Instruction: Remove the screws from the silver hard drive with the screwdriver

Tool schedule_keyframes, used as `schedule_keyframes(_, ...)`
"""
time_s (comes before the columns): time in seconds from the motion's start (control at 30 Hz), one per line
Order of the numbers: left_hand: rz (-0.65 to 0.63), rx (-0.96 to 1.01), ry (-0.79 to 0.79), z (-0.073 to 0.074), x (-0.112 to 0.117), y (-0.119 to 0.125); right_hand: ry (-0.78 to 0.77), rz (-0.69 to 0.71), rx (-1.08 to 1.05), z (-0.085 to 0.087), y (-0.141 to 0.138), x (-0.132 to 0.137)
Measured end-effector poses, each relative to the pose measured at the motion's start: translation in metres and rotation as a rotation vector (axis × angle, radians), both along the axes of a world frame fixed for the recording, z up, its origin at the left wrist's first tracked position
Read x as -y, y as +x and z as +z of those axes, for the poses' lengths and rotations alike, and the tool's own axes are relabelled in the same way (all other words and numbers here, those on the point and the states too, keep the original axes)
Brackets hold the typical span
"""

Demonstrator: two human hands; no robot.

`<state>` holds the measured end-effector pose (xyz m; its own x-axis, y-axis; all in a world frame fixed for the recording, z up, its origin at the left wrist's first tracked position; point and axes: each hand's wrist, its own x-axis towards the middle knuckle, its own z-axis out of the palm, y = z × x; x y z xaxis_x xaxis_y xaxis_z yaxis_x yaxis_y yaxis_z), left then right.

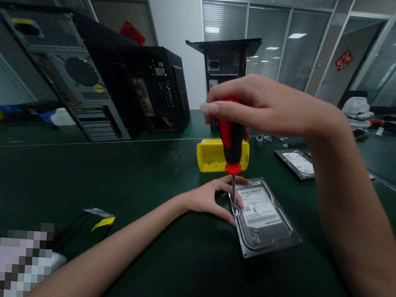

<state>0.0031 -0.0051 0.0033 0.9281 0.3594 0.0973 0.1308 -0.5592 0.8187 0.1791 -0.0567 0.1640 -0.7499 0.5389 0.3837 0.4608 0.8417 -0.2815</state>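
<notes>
A silver hard drive (263,230) with a white label lies flat on the dark green table. My left hand (211,197) grips it along its left edge, thumb at the near side and fingers reaching over the label and the far corner. Above it, my right hand (252,102) is closed round the red and black handle of a screwdriver (233,142). The screwdriver stands nearly upright, its shaft coming down to the drive's left edge between my left thumb and fingers. The tip's exact seat is too small to make out. Just behind the drive sits a yellow tray (211,156) holding tiny bits.
A second hard drive (295,163) lies to the right, behind my right forearm. Black computer cases (161,87) stand at the back left, and another case (224,62) behind my right hand. Cables with a yellow tag (103,223) lie at the near left.
</notes>
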Motion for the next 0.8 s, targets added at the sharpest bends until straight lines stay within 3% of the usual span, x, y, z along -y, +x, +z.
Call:
schedule_keyframes(0.43, -0.016, 0.008, -0.001, -0.0001, -0.0001, -0.0011, -0.042, -0.027, 0.031, 0.0044, 0.0020, 0.0044)
schedule_keyframes(0.8, -0.015, 0.008, -0.018, 0.0004, 0.0008, -0.0004, 0.112, -0.037, 0.076, 0.0012, 0.0020, 0.0008)
